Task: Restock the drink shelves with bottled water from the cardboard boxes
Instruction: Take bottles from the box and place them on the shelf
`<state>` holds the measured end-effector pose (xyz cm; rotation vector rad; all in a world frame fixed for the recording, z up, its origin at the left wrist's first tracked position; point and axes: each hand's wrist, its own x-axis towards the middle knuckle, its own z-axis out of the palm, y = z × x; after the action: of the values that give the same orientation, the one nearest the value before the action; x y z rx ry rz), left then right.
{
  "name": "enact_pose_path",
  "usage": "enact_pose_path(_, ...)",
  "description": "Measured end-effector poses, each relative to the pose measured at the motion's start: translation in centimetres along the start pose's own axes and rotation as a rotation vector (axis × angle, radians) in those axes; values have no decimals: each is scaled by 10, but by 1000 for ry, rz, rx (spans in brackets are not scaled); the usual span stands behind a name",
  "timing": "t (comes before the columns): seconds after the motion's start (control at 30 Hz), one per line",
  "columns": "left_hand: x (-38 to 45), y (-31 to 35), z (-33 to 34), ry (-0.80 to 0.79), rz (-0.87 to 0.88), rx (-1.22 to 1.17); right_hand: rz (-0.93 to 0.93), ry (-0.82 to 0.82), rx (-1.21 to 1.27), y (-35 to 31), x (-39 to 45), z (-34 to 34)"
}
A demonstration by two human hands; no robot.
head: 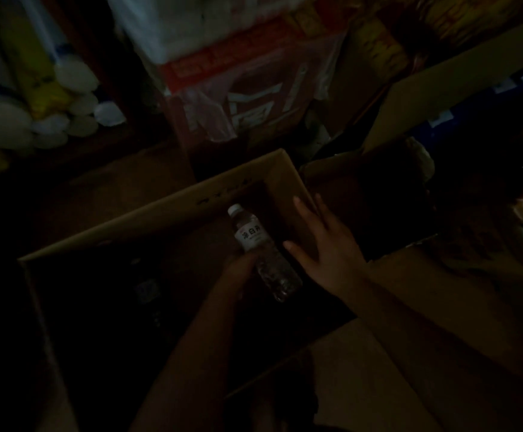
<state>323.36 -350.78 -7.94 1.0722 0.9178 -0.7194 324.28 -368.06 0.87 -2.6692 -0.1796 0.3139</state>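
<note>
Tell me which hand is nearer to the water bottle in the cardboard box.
Left. The left hand has its grip around the water bottle at mid-body. The right hand is beside it, fingers spread, against the cardboard box inner wall, not touching the bottle.

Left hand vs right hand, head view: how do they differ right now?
The left hand grips the water bottle around its middle; the right hand holds nothing. Left fingers are curled; right fingers are straight and spread. The left hand is over the cardboard box interior; the right is at its right wall. Both reach into the same box.
</note>
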Motion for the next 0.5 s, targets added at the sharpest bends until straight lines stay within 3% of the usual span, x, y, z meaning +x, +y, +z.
enact_pose_path(0.23,-137,40,-8,-126,3,38,154,6,221,-76,-25,-64)
enact_pose_path(0.33,-190,64,-2,-170,9,101,223,-216,288,-101,-41,-112)
enact_pose_path(0.4,-226,87,9,-222,38,141,352,-440,509,-119,-51,-147)
enact_pose_path(0.5,-278,130,34,-326,99,185,487,-560,816,-140,-60,-202)
